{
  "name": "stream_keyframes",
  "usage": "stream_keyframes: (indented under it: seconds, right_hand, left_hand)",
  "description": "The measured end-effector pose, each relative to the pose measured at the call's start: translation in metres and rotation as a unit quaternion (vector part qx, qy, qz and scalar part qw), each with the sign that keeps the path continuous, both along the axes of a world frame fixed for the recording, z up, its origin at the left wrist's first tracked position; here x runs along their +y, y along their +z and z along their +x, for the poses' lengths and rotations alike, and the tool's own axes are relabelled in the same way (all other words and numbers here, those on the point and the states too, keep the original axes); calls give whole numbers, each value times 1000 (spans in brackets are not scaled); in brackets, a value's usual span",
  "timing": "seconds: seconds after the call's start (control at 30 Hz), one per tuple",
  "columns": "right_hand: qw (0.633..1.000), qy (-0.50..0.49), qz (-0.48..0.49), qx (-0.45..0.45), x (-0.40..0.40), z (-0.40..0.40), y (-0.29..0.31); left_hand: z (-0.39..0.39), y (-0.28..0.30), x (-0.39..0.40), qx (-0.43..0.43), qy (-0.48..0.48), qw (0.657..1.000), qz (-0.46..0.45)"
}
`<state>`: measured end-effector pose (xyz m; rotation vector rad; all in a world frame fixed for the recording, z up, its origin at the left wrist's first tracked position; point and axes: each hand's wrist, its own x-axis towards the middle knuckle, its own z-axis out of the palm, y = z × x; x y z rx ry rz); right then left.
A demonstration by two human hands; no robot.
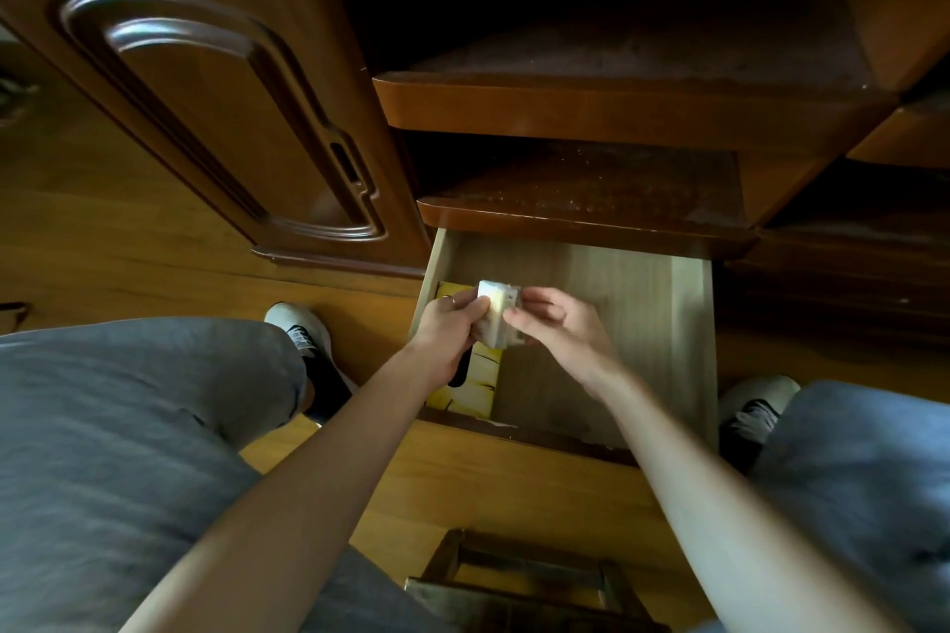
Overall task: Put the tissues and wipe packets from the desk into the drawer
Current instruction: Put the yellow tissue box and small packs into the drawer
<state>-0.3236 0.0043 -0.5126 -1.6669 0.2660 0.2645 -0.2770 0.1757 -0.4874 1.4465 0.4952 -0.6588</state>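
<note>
A light wooden drawer [642, 319] stands pulled out below two dark shelves. Over its left half I hold a small white tissue packet [496, 314] between both hands. My left hand [452, 329] grips its left side with curled fingers. The fingertips of my right hand [558, 324] pinch its right edge. A yellow tissue box [475, 388] lies in the drawer's left side, partly hidden under my left hand and the packet.
A brown cabinet door [231, 118] stands to the left of the drawer. Two empty dark shelves [591, 190] sit above it. My knees in grey trousers [128, 427] flank the drawer, and a wooden stool [519, 581] is below on the floor.
</note>
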Motion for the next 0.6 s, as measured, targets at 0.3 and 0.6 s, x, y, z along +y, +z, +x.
stream_keyframes:
  seconds: [0.3,0.6]
  right_hand:
    - [993,-20,-116,-7,-1,4,-7]
    - [989,19,-131,67,-3,2,-22]
  left_hand:
    - [-8,-9,-4,-13,4,1000,-16]
    - [1,-14,-4,-170,-75,974,128]
